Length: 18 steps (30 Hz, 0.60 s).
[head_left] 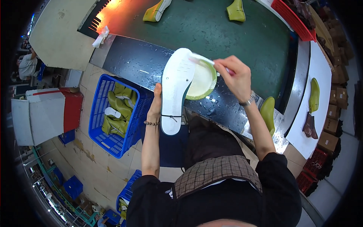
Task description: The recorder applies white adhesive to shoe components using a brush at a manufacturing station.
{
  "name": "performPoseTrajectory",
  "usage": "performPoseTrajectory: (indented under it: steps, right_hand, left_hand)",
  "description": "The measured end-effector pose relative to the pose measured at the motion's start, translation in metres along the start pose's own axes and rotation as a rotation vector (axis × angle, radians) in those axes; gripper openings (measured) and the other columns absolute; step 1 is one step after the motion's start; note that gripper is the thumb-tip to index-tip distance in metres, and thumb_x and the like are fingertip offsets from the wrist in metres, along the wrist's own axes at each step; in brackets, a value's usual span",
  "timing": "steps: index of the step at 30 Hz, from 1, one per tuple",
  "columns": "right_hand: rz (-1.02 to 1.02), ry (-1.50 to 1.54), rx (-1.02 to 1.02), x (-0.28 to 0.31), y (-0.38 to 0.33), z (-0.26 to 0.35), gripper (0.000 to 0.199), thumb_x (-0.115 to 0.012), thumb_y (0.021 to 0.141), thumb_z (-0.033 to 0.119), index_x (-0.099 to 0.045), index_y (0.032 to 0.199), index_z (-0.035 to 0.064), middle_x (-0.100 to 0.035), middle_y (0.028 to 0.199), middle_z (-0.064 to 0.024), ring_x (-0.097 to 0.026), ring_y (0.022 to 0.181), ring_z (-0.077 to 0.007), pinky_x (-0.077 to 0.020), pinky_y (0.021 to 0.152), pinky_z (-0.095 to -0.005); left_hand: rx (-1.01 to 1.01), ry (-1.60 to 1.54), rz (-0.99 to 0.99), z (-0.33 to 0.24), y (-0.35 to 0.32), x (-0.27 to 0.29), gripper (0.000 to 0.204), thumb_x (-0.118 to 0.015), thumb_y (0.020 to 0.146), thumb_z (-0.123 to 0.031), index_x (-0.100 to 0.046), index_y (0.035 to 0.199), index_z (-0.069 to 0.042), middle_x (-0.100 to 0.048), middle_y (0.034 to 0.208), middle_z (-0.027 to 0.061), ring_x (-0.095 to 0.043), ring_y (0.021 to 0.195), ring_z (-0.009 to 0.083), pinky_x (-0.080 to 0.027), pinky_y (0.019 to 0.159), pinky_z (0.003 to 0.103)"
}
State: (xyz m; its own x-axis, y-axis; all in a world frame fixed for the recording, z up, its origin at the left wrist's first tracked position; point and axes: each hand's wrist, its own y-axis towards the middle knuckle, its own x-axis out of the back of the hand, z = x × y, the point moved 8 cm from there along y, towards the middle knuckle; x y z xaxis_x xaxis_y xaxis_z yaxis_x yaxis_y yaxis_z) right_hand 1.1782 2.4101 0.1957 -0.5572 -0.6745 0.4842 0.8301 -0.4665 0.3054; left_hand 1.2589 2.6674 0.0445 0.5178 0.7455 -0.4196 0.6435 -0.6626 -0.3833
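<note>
My left hand (155, 102) holds a shoe last (174, 89), its white insole side facing up and a dark cord tied round its narrow end. The hand grips it from the left edge, and most of the fingers are hidden beneath. In my right hand (236, 77) is a slim brush (206, 60), closed in the fingers. Its blurred tip is at the wide end of the insole, over the rim of a green bowl (214, 81) of whitish liquid. The bowl stands just right of the last, partly covered by it.
A blue crate (94, 109) of green lasts is at left. A green conveyor belt (211, 34) carries several lasts past a glowing heater (107, 15). Another green last (267, 113) lies by my right forearm. A white side table (302, 128) holds a last and a brown leather piece (309, 126).
</note>
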Motion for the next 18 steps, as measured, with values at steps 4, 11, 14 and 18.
performPoseTrajectory:
  steps: [4, 11, 14, 18]
  right_hand:
    - [-0.073, -0.035, 0.119, -0.003, 0.003, 0.014, 0.012, -0.081, 0.085, 0.014, -0.081, 0.096, 0.0094, -0.07, 0.081, -0.0046, -0.059, 0.058, -0.0131, -0.0456, 0.053, -0.0276]
    - [0.145, 0.096, 0.207, -0.028, -0.047, 0.056, 0.016, -0.081, 0.085, 0.009, -0.08, 0.101, 0.0056, -0.07, 0.085, -0.0055, -0.061, 0.065, -0.0111, -0.0463, 0.054, -0.0251]
    - [-0.014, -0.001, 0.089, -0.014, -0.017, 0.029, 0.013, -0.078, 0.088, 0.009, -0.08, 0.099, 0.0056, -0.068, 0.083, -0.0052, -0.059, 0.065, -0.0096, -0.0437, 0.055, -0.0244]
    - [-0.167, -0.1, 0.133, 0.004, 0.026, 0.014, 0.008, -0.08, 0.086, 0.017, -0.081, 0.092, 0.011, -0.07, 0.081, -0.0039, -0.061, 0.058, -0.015, -0.0466, 0.053, -0.0285]
  left_hand:
    - [-0.063, -0.105, 0.038, -0.032, 0.008, -0.036, 0.105, -0.032, 0.09, -0.087, -0.052, 0.137, 0.005, -0.07, 0.099, 0.0193, -0.071, 0.074, 0.0194, -0.059, 0.059, 0.027]
    - [-0.161, -0.292, 0.013, -0.05, 0.02, -0.035, 0.1, -0.031, 0.091, -0.086, -0.052, 0.136, 0.002, -0.07, 0.097, 0.019, -0.071, 0.074, 0.0219, -0.061, 0.06, 0.032]
    - [-0.132, -0.462, 0.335, -0.038, 0.018, -0.041, 0.106, -0.033, 0.089, -0.088, -0.05, 0.14, 0.003, -0.07, 0.103, 0.0187, -0.073, 0.082, 0.0209, -0.062, 0.066, 0.029]
    - [-0.06, -0.113, 0.096, -0.03, 0.016, -0.037, 0.109, -0.037, 0.086, -0.09, -0.049, 0.14, 0.004, -0.07, 0.1, 0.0199, -0.072, 0.077, 0.0199, -0.061, 0.058, 0.028]
